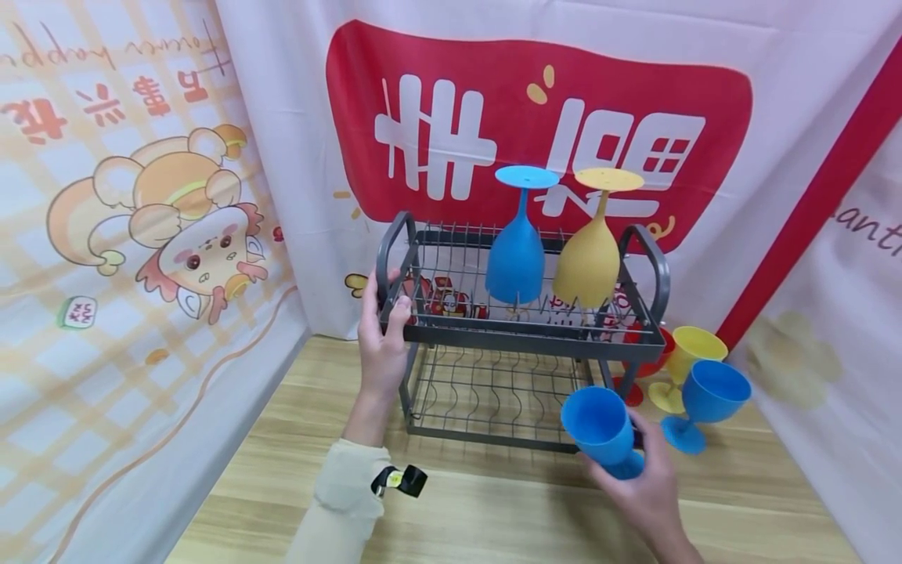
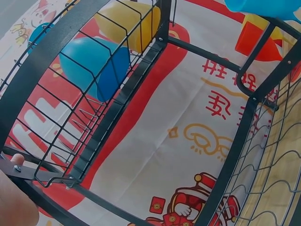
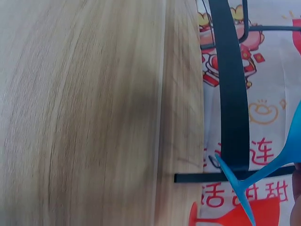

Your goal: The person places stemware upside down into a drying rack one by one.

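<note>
My left hand [image 1: 383,337] grips the left end of a dark two-tier dish rack [image 1: 486,333], thumb over the upper tier's rim. In my right hand [image 1: 651,482] is a blue goblet [image 1: 599,427], upright and slightly tilted, in front of the rack's lower right corner. Its stem and foot [image 3: 240,188] show at the edge of the right wrist view. Upside down on the upper tier stand another blue goblet [image 1: 516,262] and a yellow goblet [image 1: 588,262], feet upward. The lower wire tier [image 1: 486,392] holds no goblets.
Right of the rack, a red goblet [image 1: 658,356], a second yellow goblet [image 1: 694,356] and a third blue goblet [image 1: 715,392] stand upright on the wooden table [image 1: 493,501]. Printed cloth [image 1: 282,94] hangs behind and at both sides.
</note>
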Motion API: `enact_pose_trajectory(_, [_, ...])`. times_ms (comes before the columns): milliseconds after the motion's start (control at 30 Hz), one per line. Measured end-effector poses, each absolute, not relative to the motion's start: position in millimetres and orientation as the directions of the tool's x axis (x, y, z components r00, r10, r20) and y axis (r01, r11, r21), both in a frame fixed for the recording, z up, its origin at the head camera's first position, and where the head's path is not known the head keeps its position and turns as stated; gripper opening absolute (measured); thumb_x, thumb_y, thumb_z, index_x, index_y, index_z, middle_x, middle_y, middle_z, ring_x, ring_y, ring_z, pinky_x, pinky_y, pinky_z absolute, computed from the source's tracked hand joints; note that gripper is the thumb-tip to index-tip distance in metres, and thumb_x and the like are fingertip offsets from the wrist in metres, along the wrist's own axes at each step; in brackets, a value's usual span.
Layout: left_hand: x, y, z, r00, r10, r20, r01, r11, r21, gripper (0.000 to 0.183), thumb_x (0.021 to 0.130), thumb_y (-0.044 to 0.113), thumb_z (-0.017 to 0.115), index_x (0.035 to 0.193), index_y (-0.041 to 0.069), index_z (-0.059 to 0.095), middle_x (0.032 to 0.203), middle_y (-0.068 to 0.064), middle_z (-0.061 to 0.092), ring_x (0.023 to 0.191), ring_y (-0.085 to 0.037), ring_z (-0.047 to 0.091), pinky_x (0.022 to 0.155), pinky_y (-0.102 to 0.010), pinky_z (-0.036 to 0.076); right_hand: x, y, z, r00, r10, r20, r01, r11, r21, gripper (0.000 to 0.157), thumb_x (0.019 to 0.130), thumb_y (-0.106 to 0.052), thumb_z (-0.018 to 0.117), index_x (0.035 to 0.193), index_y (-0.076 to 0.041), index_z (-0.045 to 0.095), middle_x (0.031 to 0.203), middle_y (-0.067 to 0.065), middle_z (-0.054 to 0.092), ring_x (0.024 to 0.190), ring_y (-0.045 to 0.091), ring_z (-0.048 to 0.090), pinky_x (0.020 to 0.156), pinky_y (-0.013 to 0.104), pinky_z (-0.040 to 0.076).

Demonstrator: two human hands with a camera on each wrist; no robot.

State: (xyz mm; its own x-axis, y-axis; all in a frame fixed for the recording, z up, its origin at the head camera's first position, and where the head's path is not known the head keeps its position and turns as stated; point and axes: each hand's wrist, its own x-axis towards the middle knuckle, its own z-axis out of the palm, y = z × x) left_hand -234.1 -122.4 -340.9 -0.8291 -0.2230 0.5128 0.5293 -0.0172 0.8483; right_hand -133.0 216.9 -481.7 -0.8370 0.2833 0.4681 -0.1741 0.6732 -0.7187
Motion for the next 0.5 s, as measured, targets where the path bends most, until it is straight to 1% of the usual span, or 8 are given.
enact_pose_trajectory(33, [-234.0, -122.6, -340.9, -0.829, -0.223, 0.514, 0.53, -0.018, 0.848, 0.058, 0.108, 0.025, 0.055, 0.164, 0.028, 0.037, 0.16, 0.0, 0.052, 0.141, -0.025, 0.051, 0.121, -0.056, 0.039, -133.0, 214.6, -481.4, -0.841, 0.255, 0.478, -0.194, 0.683, -0.704, 0.097, 0.069, -0.014, 0.101, 0.151, -0.008, 0.05, 0.145, 0.009, 0.061, 0.124, 0.02, 0.057, 0.104, 0.024, 0.044])
enact_pose_trajectory(100, [-233.5, -123.1, -340.8, -0.829, -0.225, 0.512, 0.53, -0.022, 0.848, 0.059, 0.108, 0.026, 0.055, 0.164, 0.027, 0.037, 0.162, -0.005, 0.051, 0.142, -0.024, 0.052, 0.122, -0.056, 0.038, -134.0, 210.3, -480.6, -0.842, 0.195, 0.503, -0.246, 0.69, -0.68, 0.098, 0.067, -0.013, 0.101, 0.151, -0.007, 0.05, 0.144, 0.012, 0.06, 0.125, 0.025, 0.056, 0.106, 0.042, 0.049])
enact_pose_trajectory(167, [-232.7, -123.4, -340.6, -0.832, -0.225, 0.507, 0.526, -0.025, 0.85, 0.059, 0.108, 0.026, 0.055, 0.164, 0.028, 0.036, 0.163, -0.008, 0.049, 0.142, -0.022, 0.052, 0.122, -0.056, 0.038, -135.6, 206.8, -479.2, -0.831, 0.132, 0.54, -0.306, 0.703, -0.642, 0.098, 0.066, -0.011, 0.101, 0.15, -0.005, 0.051, 0.142, 0.016, 0.059, 0.125, 0.03, 0.056, 0.102, 0.059, 0.052])
enact_pose_trajectory(233, [-231.9, -123.4, -340.5, -0.838, -0.226, 0.497, 0.515, -0.029, 0.856, 0.059, 0.108, 0.027, 0.056, 0.164, 0.03, 0.036, 0.163, -0.007, 0.05, 0.141, -0.019, 0.052, 0.122, -0.056, 0.038, -137.4, 203.9, -477.2, -0.814, 0.077, 0.576, -0.359, 0.714, -0.601, 0.099, 0.063, -0.012, 0.102, 0.148, -0.004, 0.052, 0.141, 0.018, 0.059, 0.125, 0.033, 0.056, 0.098, 0.068, 0.053])
enact_pose_trajectory(300, [-231.2, -123.0, -340.4, -0.842, -0.226, 0.491, 0.51, -0.033, 0.86, 0.058, 0.108, 0.028, 0.056, 0.163, 0.031, 0.037, 0.162, -0.006, 0.05, 0.139, -0.019, 0.052, 0.12, -0.056, 0.038, -139.5, 200.9, -474.8, -0.794, 0.028, 0.608, -0.4, 0.728, -0.557, 0.1, 0.061, -0.012, 0.103, 0.147, -0.004, 0.054, 0.139, 0.019, 0.059, 0.124, 0.035, 0.057, 0.095, 0.071, 0.054])
enact_pose_trajectory(433, [-230.0, -122.8, -339.9, -0.847, -0.23, 0.479, 0.499, -0.032, 0.866, 0.058, 0.108, 0.029, 0.058, 0.162, 0.032, 0.039, 0.161, -0.005, 0.051, 0.134, -0.021, 0.052, 0.117, -0.056, 0.039, -143.2, 192.1, -470.0, -0.756, -0.039, 0.653, -0.458, 0.744, -0.486, 0.101, 0.057, -0.017, 0.106, 0.145, -0.007, 0.057, 0.135, 0.018, 0.059, 0.12, 0.038, 0.06, 0.089, 0.07, 0.059])
enact_pose_trajectory(500, [-229.1, -123.6, -339.6, -0.85, -0.24, 0.468, 0.488, -0.024, 0.873, 0.058, 0.107, 0.031, 0.059, 0.162, 0.034, 0.039, 0.161, -0.004, 0.052, 0.133, -0.019, 0.052, 0.117, -0.055, 0.041, -144.9, 186.2, -467.8, -0.741, -0.073, 0.667, -0.486, 0.744, -0.459, 0.1, 0.057, -0.021, 0.106, 0.144, -0.008, 0.059, 0.133, 0.018, 0.059, 0.117, 0.039, 0.062, 0.087, 0.069, 0.06])
